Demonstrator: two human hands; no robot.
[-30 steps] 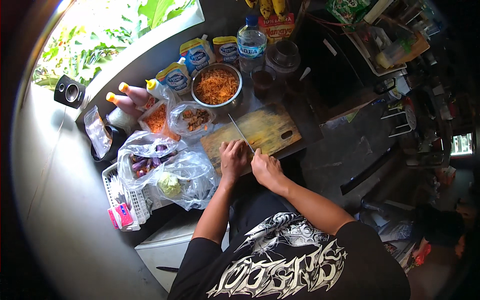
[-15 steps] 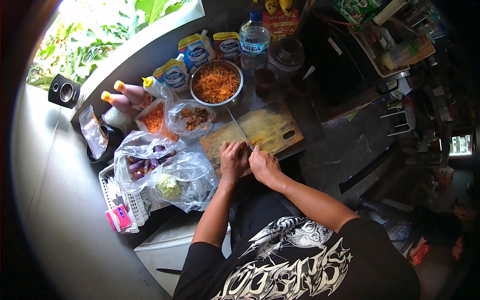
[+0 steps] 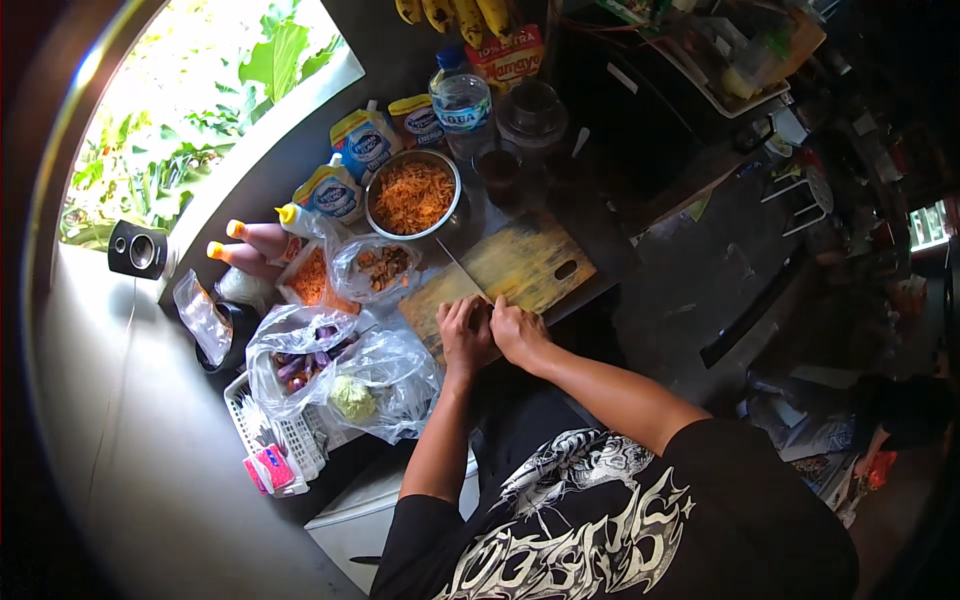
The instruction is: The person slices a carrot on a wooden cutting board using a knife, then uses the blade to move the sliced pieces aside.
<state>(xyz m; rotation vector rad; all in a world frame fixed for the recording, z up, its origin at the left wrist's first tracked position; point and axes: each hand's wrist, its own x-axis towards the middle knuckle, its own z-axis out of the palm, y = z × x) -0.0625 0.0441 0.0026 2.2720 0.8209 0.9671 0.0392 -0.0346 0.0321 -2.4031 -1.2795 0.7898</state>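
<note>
A worn wooden cutting board (image 3: 530,258) with an oval handle hole lies at a slant before me. My right hand (image 3: 519,331) is closed round the handle of a kitchen knife (image 3: 459,263), its blade pointing away over the board toward a metal bowl. Close beside it, left of the blade, my left hand (image 3: 464,334) rests at the board's near edge with its fingers curled down. Whatever lies under those fingers is hidden. The metal bowl (image 3: 453,215) past the board is full of orange shreds (image 3: 412,197).
Left of the board are a clear bag of chopped brown pieces (image 3: 383,267), a bag of orange shreds (image 3: 316,280), purple eggplants (image 3: 300,370) and a pale cabbage (image 3: 352,398) in plastic. Behind stand pouches (image 3: 366,145), a water bottle (image 3: 462,105) and a dark drink glass (image 3: 497,168).
The view has shifted and turned slightly, so the bananas at the top show more. Both hands keep their places by the board, the right still gripping the knife.
</note>
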